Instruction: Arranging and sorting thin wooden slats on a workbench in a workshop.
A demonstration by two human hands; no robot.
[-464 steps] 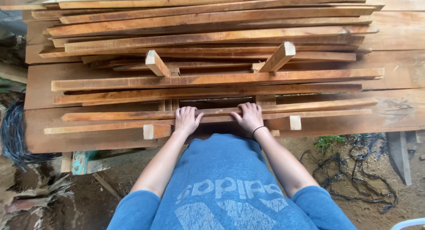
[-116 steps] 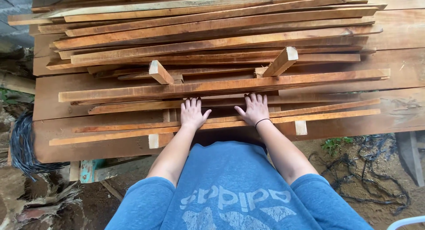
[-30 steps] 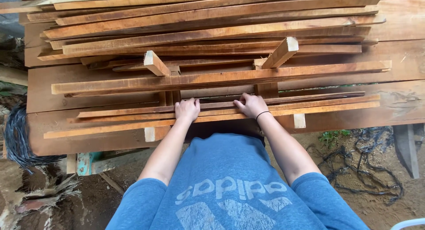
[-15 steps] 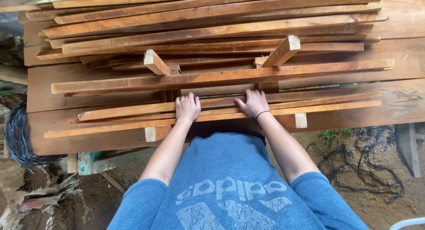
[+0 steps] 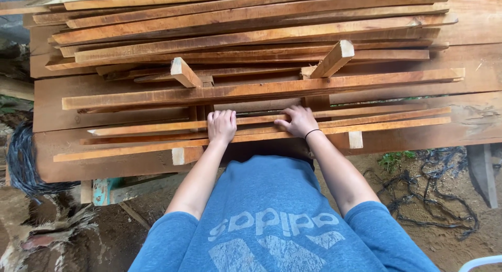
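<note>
Barely shifted since before, left hand (image 5: 221, 126) and right hand (image 5: 299, 121) lay flat, fingers together, holding nothing, on two thin slats (image 5: 157, 126) beneath them.

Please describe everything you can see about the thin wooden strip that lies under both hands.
The thin wooden strip is a long, narrow slat of orange-brown, rough-sawn wood. It lies flat and nearly level across the front of the stack of planks, rising slightly to the right. Its left end tapers to a point. The left hand rests palm down on it, and the right hand presses on it with bent fingers. A similar strip lies just below it.
</note>
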